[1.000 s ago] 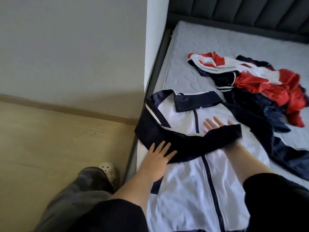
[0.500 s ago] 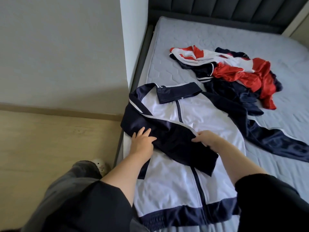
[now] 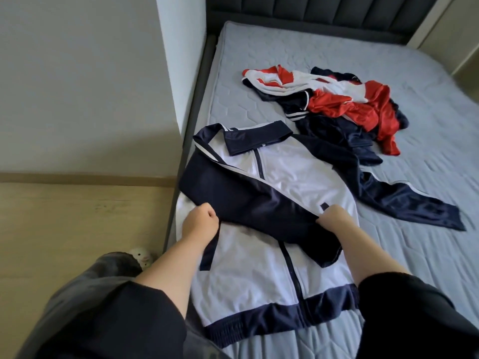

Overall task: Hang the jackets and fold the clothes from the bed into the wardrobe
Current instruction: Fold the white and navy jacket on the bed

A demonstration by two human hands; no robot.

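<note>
The left hand (image 3: 200,221) is curled into a fist at the near left edge of the navy sleeve (image 3: 254,203), gripping the fabric there. The right hand (image 3: 334,219) is likewise curled, pinching the same sleeve further along its length, close to the cuff end. The sleeve lies folded diagonally across the chest of the white and navy jacket (image 3: 259,275).

The jacket lies face up and flat on the near left part of the mattress (image 3: 404,281), collar away from the person, hem nearest. Body panels are white, smooth, slightly glossy; collar, sleeves and ribbed hem band are navy. A dark zip runs down the centre, closed. White piping edges the shoulder seam. The other sleeve (image 3: 404,203) extends to the right across the mattress, satin-like in sheen. No readable brand or lettering shows on the garment.

Beyond the jacket's collar, touching its far sleeve, sits a crumpled pile of clothes (image 3: 337,99) in red, white and navy, shiny fabric, with white stripes on one ribbed edge.

The mattress is grey with a quilted hexagon pattern. A dark padded headboard (image 3: 324,14) with vertical channels stands at the far end. A grey bed frame (image 3: 186,151) borders the left side, next to a white wall corner (image 3: 178,60) and a light wood-effect floor (image 3: 77,224).
</note>
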